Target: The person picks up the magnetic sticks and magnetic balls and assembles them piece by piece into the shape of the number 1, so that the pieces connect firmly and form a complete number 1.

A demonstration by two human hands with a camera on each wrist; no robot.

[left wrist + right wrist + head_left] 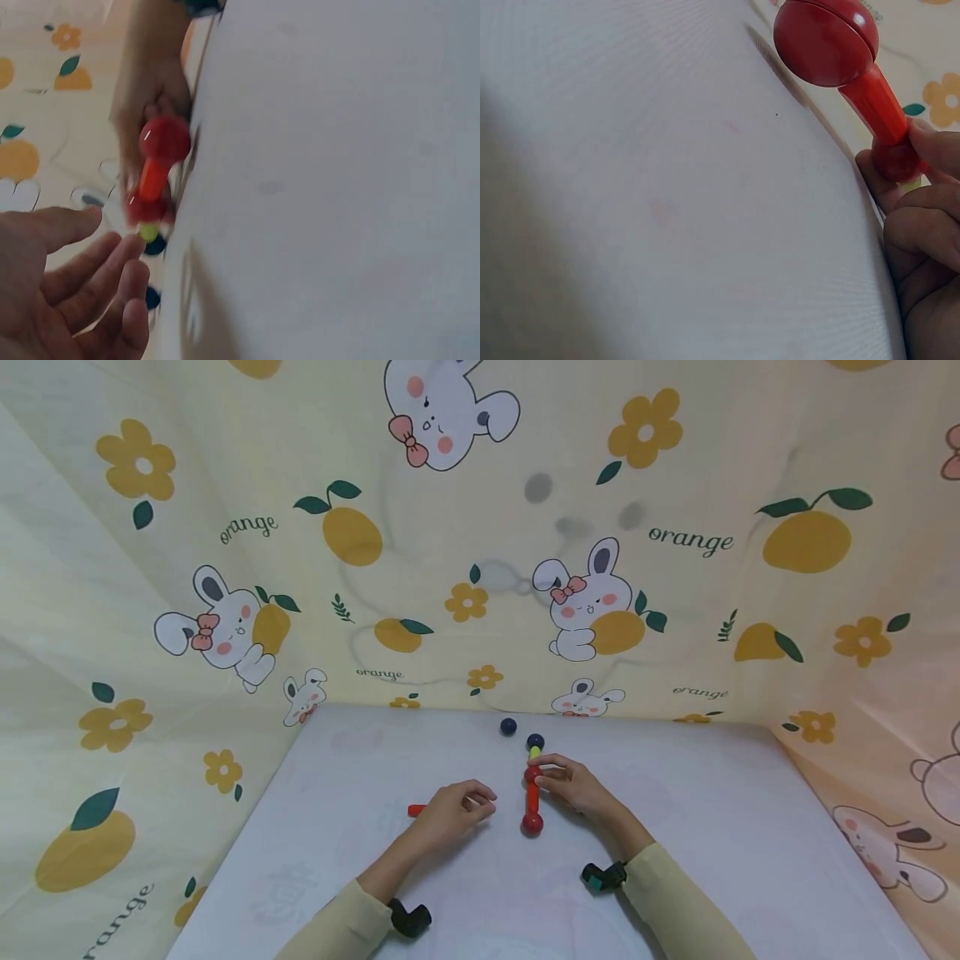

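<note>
My right hand [573, 783] pinches the middle red ball [532, 774] of a joined chain between thumb and fingers. From that ball a red stick [532, 800] runs toward me to another red ball [532, 824], which looks large in the right wrist view. On its far side a short yellow-green stick [534, 752] leads to a dark blue ball [535, 741]. My left hand [453, 806], fingers loosely bent and holding nothing, hovers left of the chain. Partly hidden behind it, a loose red stick [416, 811] pokes out.
A separate dark blue ball [508, 727] lies near the back edge of the white table [675, 802]. Behind the table hangs a cream cloth [465, 535] printed with rabbits and oranges, which also covers both sides. Each wrist carries a small black device [410, 919].
</note>
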